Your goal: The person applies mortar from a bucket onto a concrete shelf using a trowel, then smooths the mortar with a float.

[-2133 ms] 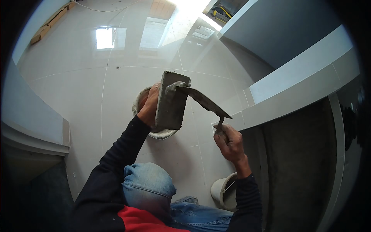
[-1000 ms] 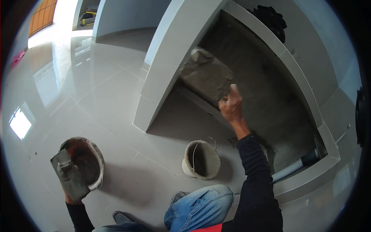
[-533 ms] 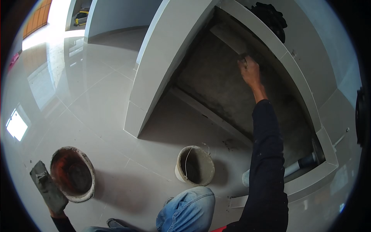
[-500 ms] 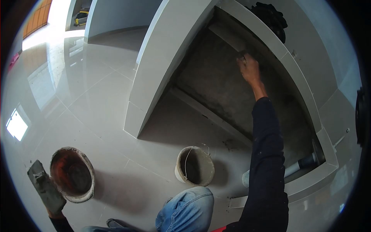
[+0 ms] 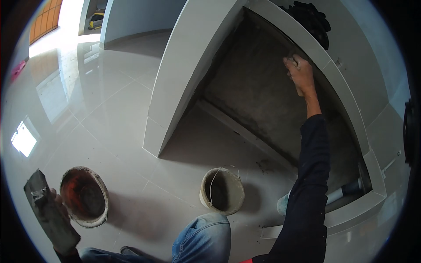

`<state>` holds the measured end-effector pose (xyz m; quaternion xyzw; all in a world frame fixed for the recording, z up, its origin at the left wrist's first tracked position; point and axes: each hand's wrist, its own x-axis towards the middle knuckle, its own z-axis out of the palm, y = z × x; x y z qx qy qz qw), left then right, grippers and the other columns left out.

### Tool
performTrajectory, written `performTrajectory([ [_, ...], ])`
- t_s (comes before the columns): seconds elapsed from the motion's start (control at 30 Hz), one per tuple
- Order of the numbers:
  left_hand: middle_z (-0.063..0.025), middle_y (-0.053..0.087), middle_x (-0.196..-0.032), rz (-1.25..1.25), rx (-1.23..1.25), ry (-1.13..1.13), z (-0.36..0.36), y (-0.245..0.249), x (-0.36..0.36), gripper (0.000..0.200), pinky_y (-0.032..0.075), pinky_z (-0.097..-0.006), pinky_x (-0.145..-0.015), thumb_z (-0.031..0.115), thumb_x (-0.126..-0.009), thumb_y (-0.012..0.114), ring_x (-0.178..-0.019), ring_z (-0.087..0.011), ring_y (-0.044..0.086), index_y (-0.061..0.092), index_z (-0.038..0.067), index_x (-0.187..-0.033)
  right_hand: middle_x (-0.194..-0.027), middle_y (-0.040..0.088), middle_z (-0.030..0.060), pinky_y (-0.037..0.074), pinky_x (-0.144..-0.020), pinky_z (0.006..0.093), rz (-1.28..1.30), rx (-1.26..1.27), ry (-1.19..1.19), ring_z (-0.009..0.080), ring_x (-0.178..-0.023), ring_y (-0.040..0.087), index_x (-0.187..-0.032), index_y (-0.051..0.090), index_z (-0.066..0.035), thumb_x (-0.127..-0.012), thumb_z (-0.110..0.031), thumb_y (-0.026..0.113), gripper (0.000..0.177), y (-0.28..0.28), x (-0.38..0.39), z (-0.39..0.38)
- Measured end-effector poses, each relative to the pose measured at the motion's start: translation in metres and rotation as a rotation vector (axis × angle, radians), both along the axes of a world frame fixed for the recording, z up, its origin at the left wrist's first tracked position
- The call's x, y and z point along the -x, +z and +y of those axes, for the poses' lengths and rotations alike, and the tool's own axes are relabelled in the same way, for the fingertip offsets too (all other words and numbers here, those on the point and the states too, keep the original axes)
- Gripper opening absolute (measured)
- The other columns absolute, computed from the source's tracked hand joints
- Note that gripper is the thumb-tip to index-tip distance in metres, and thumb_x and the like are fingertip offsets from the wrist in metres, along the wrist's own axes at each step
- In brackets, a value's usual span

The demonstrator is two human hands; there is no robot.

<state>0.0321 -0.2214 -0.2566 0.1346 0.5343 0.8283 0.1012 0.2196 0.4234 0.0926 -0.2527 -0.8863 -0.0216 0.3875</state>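
My right hand [image 5: 301, 75] is closed around the handle of what looks like a plastering trowel, against the dark, damp cement surface [image 5: 258, 83] inside the white-edged recess. The trowel's blade is hard to make out against the cement. At the lower left, my left hand [image 5: 59, 202] grips a grey, mortar-smeared rectangular board [image 5: 49, 215], tilted up, with a small lump of mortar on its face. Most of that hand is behind the board. Just right of it stands a round tub [image 5: 105, 206] with a reddish, mortar-stained inside.
A small bucket [image 5: 202, 193] with a wire handle stands before my knee [image 5: 206, 232]. A grey pipe [image 5: 337, 196] lies in the recess's near right corner. White tiled ledges [image 5: 173, 92] border the recess. A dark bundle [image 5: 309, 19] rests beyond the far ledge.
My right hand has moved right along the cement, toward the curved ledge; the pale strip beside it no longer shows. My left hand's board has shifted slightly left and turned.
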Motion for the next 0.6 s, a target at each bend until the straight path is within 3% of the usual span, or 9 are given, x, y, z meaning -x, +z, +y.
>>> performTrajectory([
  [0.03,-0.0104,0.052,-0.121,-0.104,-0.327,-0.216,-0.004,-0.008,0.005,0.035,0.052,-0.0242,-0.070,0.016,-0.097,0.047,-0.100,-0.0153,0.056,0.043,0.003,-0.129,-0.061,0.056,0.0117,0.045,-0.056,0.0329,-0.009,-0.008,-0.007,0.0180,-0.054,0.057,-0.079,0.058,0.003,-0.085,-0.032,0.064,0.036,0.001,-0.004,-0.002],
  [0.07,-0.0132,0.051,-0.122,-0.350,-0.631,-0.622,0.023,0.033,-0.008,0.038,0.052,-0.0290,-0.075,0.022,-0.098,0.046,-0.094,-0.0181,0.054,0.042,0.000,-0.130,-0.061,0.056,0.0117,0.045,-0.056,0.0329,-0.005,-0.003,-0.004,0.0180,-0.054,0.057,-0.079,0.058,0.003,-0.085,-0.032,0.064,0.036,0.000,-0.008,-0.004],
  [0.1,-0.0142,0.051,-0.118,-0.429,-0.719,-0.736,0.045,0.054,-0.021,0.040,0.051,-0.0344,-0.083,0.027,-0.099,0.044,-0.091,-0.0213,0.053,0.043,-0.002,-0.126,-0.061,0.056,0.0111,0.045,-0.055,0.0320,0.001,-0.005,-0.009,0.0168,-0.054,0.057,-0.080,0.058,0.003,-0.085,-0.032,0.064,0.036,0.000,-0.013,-0.006],
  [0.17,-0.0117,0.051,-0.106,-0.543,-0.694,-0.285,0.058,0.026,-0.040,0.034,0.049,-0.0361,-0.084,0.028,-0.099,0.043,-0.087,-0.0221,0.052,0.046,0.001,-0.119,-0.060,0.056,0.0105,0.045,-0.055,0.0312,0.002,-0.009,-0.016,0.0156,-0.054,0.057,-0.081,0.058,0.003,-0.086,-0.031,0.064,0.035,-0.004,-0.025,-0.008],
  [0.3,-0.0110,0.053,-0.100,-0.563,-0.659,-0.286,0.069,-0.027,-0.042,0.033,0.050,-0.0364,-0.080,0.029,-0.098,0.043,-0.082,-0.0215,0.052,0.047,0.004,-0.120,-0.059,0.056,0.0079,0.044,-0.053,0.0286,0.079,0.036,-0.031,0.0112,-0.055,0.057,-0.081,0.058,0.003,-0.087,-0.030,0.063,0.034,-0.028,-0.049,-0.015],
  [0.37,-0.0114,0.059,-0.106,-0.471,-0.841,-0.652,0.071,-0.055,-0.029,0.039,0.052,-0.0367,-0.079,0.030,-0.098,0.045,-0.084,-0.0218,0.057,0.044,0.006,-0.129,-0.059,0.056,0.0068,0.044,-0.053,0.0278,0.093,0.044,-0.030,0.0095,-0.056,0.057,-0.081,0.057,0.002,-0.087,-0.030,0.063,0.033,-0.036,-0.053,-0.015],
  [0.4,-0.0104,0.062,-0.110,-0.557,-0.812,-0.850,0.069,-0.053,-0.019,0.041,0.054,-0.0361,-0.078,0.031,-0.097,0.046,-0.087,-0.0221,0.061,0.046,0.006,-0.130,-0.058,0.056,0.0082,0.044,-0.054,0.0293,0.090,0.053,-0.033,0.0128,-0.055,0.058,-0.081,0.057,0.002,-0.087,-0.029,0.063,0.033,-0.043,-0.051,-0.016],
  [0.57,-0.0101,0.062,-0.109,-0.578,-0.772,-0.838,0.063,-0.062,-0.023,0.039,0.054,-0.0357,-0.076,0.030,-0.097,0.046,-0.086,-0.0220,0.061,0.047,0.006,-0.128,-0.067,0.061,0.0211,0.046,-0.060,0.0402,-0.067,-0.134,-0.010,0.0391,-0.065,0.062,-0.081,0.057,0.005,-0.087,-0.025,0.063,0.031,-0.051,0.002,0.006],
  [0.6,-0.0100,0.062,-0.109,-0.581,-0.764,-0.831,0.072,-0.053,-0.021,0.038,0.054,-0.0356,-0.076,0.030,-0.097,0.046,-0.086,-0.0219,0.061,0.047,0.006,-0.127,-0.068,0.061,0.0215,0.046,-0.061,0.0406,-0.039,-0.150,0.000,0.0396,-0.067,0.062,-0.081,0.057,0.005,-0.086,-0.026,0.063,0.032,-0.049,0.018,0.013],
])
